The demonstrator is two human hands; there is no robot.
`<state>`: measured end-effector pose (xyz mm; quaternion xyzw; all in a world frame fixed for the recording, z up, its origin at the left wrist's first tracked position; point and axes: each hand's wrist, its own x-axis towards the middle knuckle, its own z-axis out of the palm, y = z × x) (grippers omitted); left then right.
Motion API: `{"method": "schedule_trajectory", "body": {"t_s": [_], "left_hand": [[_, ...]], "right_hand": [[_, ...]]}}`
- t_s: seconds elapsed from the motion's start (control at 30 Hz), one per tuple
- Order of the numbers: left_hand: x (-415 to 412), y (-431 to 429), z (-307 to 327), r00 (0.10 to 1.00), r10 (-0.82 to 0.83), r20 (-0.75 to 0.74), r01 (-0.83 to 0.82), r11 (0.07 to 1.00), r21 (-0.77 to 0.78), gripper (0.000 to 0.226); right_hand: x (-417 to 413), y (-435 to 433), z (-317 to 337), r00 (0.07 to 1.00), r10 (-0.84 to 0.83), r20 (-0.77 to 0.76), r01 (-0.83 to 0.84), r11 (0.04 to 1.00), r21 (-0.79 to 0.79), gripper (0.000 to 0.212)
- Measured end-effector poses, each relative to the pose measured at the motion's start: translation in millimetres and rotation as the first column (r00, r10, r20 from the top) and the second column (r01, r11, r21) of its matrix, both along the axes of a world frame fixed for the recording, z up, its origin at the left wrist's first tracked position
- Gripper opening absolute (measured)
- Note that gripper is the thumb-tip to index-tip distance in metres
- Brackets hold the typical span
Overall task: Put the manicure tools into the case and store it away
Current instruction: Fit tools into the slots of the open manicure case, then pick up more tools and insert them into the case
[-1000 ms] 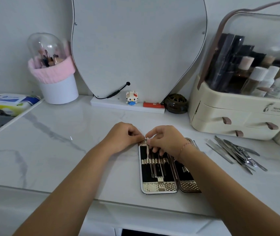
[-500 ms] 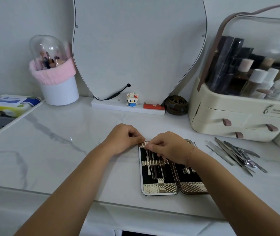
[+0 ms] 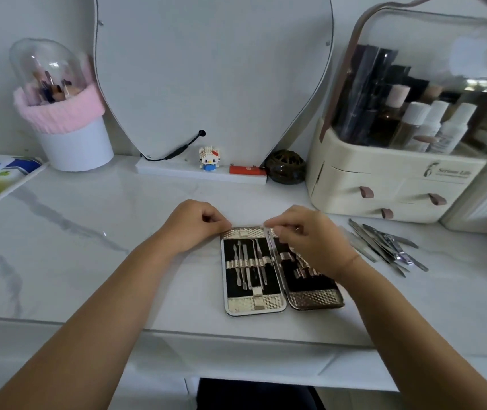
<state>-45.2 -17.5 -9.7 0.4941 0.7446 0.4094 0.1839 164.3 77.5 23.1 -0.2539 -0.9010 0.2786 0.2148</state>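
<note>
The manicure case (image 3: 255,303) lies open on the marble top, two black-lined halves with gold ends. Several slim metal tools (image 3: 248,261) sit under the strap of its left half. My left hand (image 3: 195,226) is curled at the case's top left corner and holds that edge. My right hand (image 3: 307,238) hovers over the right half with its fingers curled; thumb and forefinger meet near the top of the hinge, and I see no tool between them. It hides much of the right half. A pile of loose manicure tools (image 3: 384,247) lies to the right of the case.
A cream cosmetics organiser (image 3: 390,184) with drawers stands at the back right, just behind the loose tools. Behind the case are a mirror (image 3: 212,69), a small toy figure (image 3: 208,159) and a dark round holder (image 3: 285,170). A brush pot (image 3: 70,137) stands back left.
My right hand has lifted off the tools in the left half and moved right, over the hinge and right half. The left half's tools are now uncovered. My left hand stayed put.
</note>
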Motion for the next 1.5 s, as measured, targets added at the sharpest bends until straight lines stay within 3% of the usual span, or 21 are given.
{"method": "schedule_trajectory", "body": {"t_s": [0.1,0.2,0.27,0.4,0.6,0.93,1.07,1.17,1.27,1.37,1.5], "left_hand": [[2.9,-1.4,-0.9,0.998,-0.002,0.059,0.001,1.000,0.023,0.013],[4.2,-1.5,-1.2,0.997,-0.002,0.079,-0.001,0.999,0.034,0.016],[4.1,-1.1,-1.6,0.998,-0.001,0.064,-0.001,0.999,0.033,0.018],[2.4,-1.3,-1.7,0.999,-0.006,0.041,0.005,1.000,0.025,0.019],[2.7,-0.6,-1.7,0.999,0.005,0.032,-0.006,1.000,0.022,0.017],[6.7,-1.3,-2.6,0.999,0.021,0.027,-0.022,1.000,0.009,0.011],[35.4,-8.9,12.1,0.995,0.087,0.044,-0.093,0.985,0.142,0.007],[83.6,-18.6,27.0,0.994,-0.037,0.104,0.022,0.990,0.142,0.023],[123.2,-22.9,26.3,0.924,-0.196,0.330,0.157,0.978,0.140,0.030],[134.5,-28.7,22.8,0.845,-0.183,0.502,0.064,0.968,0.244,0.016],[129.3,-42.5,19.8,0.829,-0.124,0.546,-0.056,0.952,0.302,0.009]], "right_hand": [[39.7,23.8,-2.5,0.961,-0.268,-0.072,0.264,0.963,-0.058,0.010],[69.8,38.3,-10.7,0.922,-0.387,0.015,0.386,0.918,-0.090,0.008],[79.9,38.3,-15.6,0.919,-0.385,0.085,0.393,0.914,-0.106,0.004],[87.0,32.2,-18.4,0.917,-0.370,0.146,0.382,0.922,-0.061,0.017],[93.6,23.5,-14.2,0.922,-0.352,0.162,0.369,0.925,-0.091,0.021],[105.7,19.6,-15.6,0.859,-0.459,0.227,0.472,0.882,-0.004,0.011],[106.7,16.7,-12.2,0.868,-0.477,0.142,0.482,0.876,-0.002,0.009],[93.1,3.3,-2.5,0.906,-0.423,-0.027,0.422,0.906,-0.037,0.004],[70.3,-19.5,4.8,0.947,-0.289,-0.142,0.277,0.956,-0.095,0.005],[54.5,-39.0,7.5,0.951,-0.181,-0.249,0.128,0.968,-0.214,0.008],[46.8,-46.6,3.4,0.941,-0.138,-0.308,0.020,0.934,-0.355,0.008]]}}
